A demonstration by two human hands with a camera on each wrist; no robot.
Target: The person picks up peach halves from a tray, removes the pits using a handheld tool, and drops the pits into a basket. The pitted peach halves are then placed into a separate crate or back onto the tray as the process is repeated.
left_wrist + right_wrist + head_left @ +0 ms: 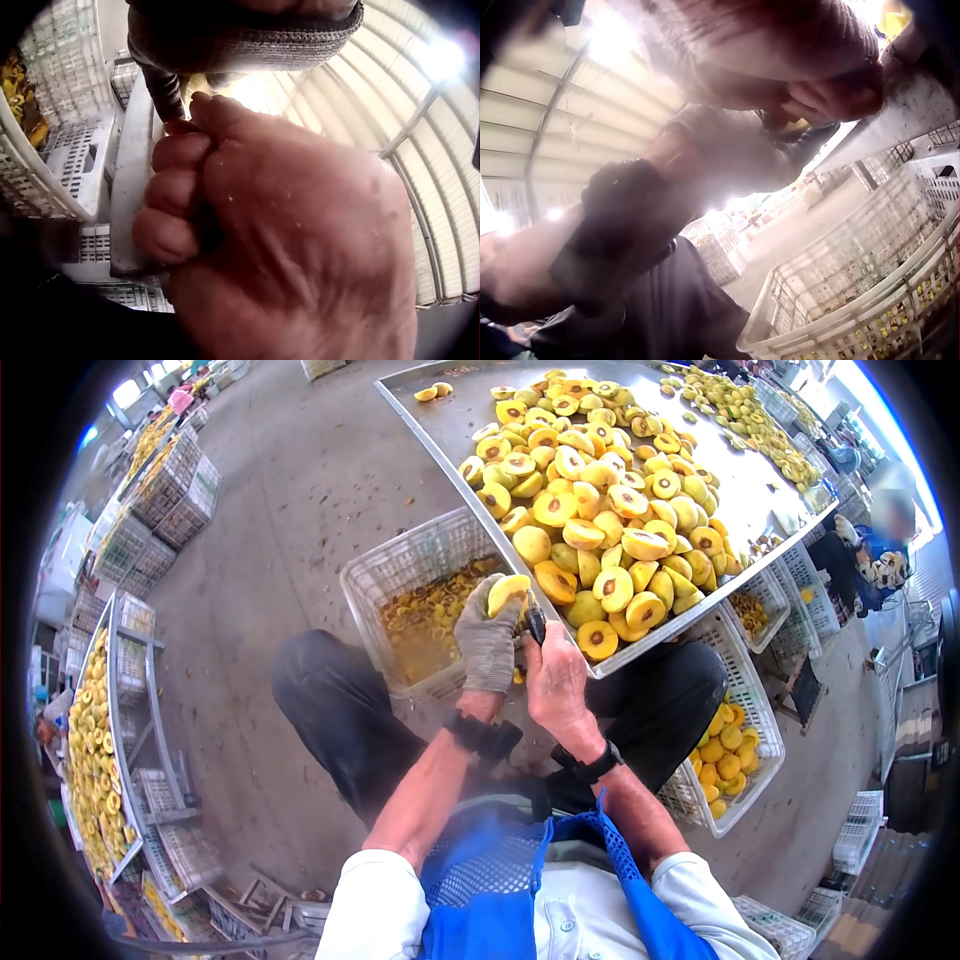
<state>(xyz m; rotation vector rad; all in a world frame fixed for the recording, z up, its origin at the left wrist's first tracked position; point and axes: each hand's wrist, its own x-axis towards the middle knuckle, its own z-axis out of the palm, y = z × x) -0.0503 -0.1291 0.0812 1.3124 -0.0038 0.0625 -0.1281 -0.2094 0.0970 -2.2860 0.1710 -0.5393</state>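
In the head view the gloved left hand (487,635) holds a yellow peach half (509,593) over a white crate (360,575) with peel and scraps in it. Close beside it, the bare right hand (557,680) grips a tool with a black handle (536,622); its tip lies against the fruit. The left wrist view shows the right hand (292,217) with curled fingers, below the knitted glove (247,41). Seen from the right wrist, the right hand (780,52) is above the gloved left hand (735,146), and the fruit is mostly hidden.
A metal table (440,455) bearing many peach halves (555,508) stands ahead, its corner near the hands. At the right thigh, a white crate (768,760) holds yellow fruit. More stacked crates (178,485) and another fruit table (125,780) stand left. A person (875,565) is at the far right.
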